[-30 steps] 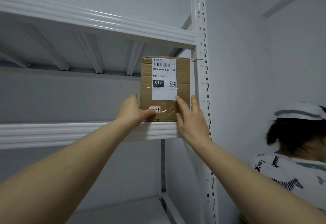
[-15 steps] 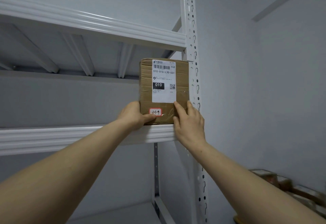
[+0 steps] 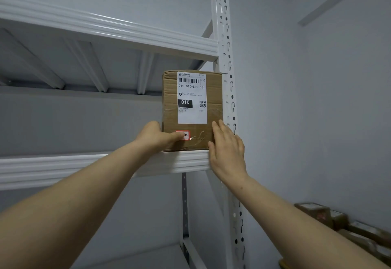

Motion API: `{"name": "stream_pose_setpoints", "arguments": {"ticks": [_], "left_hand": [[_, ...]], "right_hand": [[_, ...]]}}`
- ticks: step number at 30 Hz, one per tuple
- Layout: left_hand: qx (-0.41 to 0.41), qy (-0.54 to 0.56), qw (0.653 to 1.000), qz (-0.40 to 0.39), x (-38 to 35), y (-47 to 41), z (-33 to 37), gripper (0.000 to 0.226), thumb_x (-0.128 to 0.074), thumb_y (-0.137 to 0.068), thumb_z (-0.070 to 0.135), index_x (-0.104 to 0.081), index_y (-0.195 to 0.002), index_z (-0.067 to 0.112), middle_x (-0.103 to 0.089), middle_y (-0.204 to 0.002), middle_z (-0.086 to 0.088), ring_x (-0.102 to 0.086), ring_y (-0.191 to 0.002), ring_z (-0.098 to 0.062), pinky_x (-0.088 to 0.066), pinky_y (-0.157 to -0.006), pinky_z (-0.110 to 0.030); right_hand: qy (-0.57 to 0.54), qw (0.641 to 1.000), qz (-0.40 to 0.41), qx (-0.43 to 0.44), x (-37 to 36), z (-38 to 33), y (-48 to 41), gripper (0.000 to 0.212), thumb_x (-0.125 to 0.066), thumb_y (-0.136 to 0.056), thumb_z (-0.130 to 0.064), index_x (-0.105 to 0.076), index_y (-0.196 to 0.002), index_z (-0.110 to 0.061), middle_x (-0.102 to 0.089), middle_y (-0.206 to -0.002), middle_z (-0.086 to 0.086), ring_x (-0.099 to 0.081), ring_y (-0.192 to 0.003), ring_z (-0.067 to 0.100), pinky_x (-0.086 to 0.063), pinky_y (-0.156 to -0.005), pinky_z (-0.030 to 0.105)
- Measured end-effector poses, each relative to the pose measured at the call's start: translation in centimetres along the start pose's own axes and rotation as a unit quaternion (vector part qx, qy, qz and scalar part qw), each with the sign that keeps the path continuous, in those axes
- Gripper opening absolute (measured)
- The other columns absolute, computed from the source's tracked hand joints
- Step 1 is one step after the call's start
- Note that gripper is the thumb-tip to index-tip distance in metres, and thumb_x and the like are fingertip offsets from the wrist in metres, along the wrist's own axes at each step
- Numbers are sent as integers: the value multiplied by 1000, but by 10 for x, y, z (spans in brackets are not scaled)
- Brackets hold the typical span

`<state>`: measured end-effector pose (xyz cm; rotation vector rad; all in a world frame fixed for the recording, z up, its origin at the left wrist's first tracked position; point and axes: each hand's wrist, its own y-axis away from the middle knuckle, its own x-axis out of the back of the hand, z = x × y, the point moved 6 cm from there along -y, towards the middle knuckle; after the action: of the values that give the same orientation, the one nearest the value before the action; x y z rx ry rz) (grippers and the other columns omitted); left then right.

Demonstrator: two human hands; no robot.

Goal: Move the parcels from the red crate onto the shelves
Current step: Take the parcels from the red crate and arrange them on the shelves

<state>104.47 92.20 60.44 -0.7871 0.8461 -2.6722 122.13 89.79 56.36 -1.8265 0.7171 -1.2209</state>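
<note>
Up high in the head view, the parcel (image 3: 192, 111) stands upright on the shelf (image 3: 63, 167), at its right end and right at the front edge, just beside the post (image 3: 225, 35). Its brown front faces the camera, with a white label (image 3: 192, 90) reading 010-010-L30-551 and a black block marked 010. Clear tape wrinkles across the lower part.

Both bare arms reach up to the parcel. The left hand (image 3: 157, 136) grips its lower left corner: the thumb (image 3: 175, 136) lies across the front, covering part of a red-edged sticker (image 3: 184, 135), while the other fingers curl round the left side, out of sight. The right hand (image 3: 227, 152) is flat with straight fingers (image 3: 220, 130) laid close together over the parcel's lower right edge; the palm hangs in front of the shelf's rim. It holds nothing — whether it presses or only touches cannot be told.

Above the parcel runs the upper shelf (image 3: 105, 27), its ribbed underside showing. Low at the right, well apart from the hands, more parcels (image 3: 338, 224) lie in a blurred heap against the wall (image 3: 317, 99).
</note>
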Motion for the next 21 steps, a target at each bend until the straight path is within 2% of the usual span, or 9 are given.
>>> {"name": "stream_pose_setpoints", "arguments": {"ticks": [2,6,10,15,17,21], "left_hand": [[5,12,1000,7,1,-3,-2,50,-75,-78,40,-58,-113,8,-64,-106,-8,-60,-96,-24,-48,-78,-32],[-1,27,1000,4,-2,-6,-1,45,-73,-81,33,-60,-116,8,-66,-109,-8,-62,-97,-23,-50,-83,-33],[-19,33,999,-1,-2,-3,5,34,-71,-84,25,-63,-113,9,-65,-102,-5,-59,-89,-19,-44,-76,-27],[-14,33,999,-6,1,-2,5,38,-72,-83,27,-63,-114,7,-66,-108,-5,-60,-93,-19,-44,-79,-27],[-6,34,999,-5,4,-3,5,49,-74,-80,31,-60,-118,4,-64,-114,-6,-59,-100,-21,-42,-82,-27],[12,24,1000,1,11,-4,0,91,-77,-75,37,-31,-143,-3,-44,-141,-14,-42,-131,-29,-35,-104,-36]], "right_hand": [[1,1000,-4,23,-1,-2,1,55,-26,-104,-23,-2,-153,-20,2,-161,-3,3,-147,12,5,-117,34],[20,998,-25,46,-4,-4,1,55,-20,-105,-25,8,-152,-20,12,-160,-4,10,-146,9,14,-114,33],[24,998,-47,47,-10,-3,0,54,-17,-105,-27,9,-152,-21,14,-160,-4,11,-146,9,16,-114,35],[23,997,-54,54,-14,-4,0,53,-17,-105,-26,7,-152,-23,12,-160,-6,10,-146,9,15,-114,35],[22,997,-46,60,-12,-4,0,53,-17,-105,-25,5,-152,-23,12,-160,-6,9,-147,9,14,-115,36],[25,996,-31,79,-10,-4,2,52,-20,-105,-24,2,-153,-26,8,-160,-5,6,-147,10,14,-115,35]]}}
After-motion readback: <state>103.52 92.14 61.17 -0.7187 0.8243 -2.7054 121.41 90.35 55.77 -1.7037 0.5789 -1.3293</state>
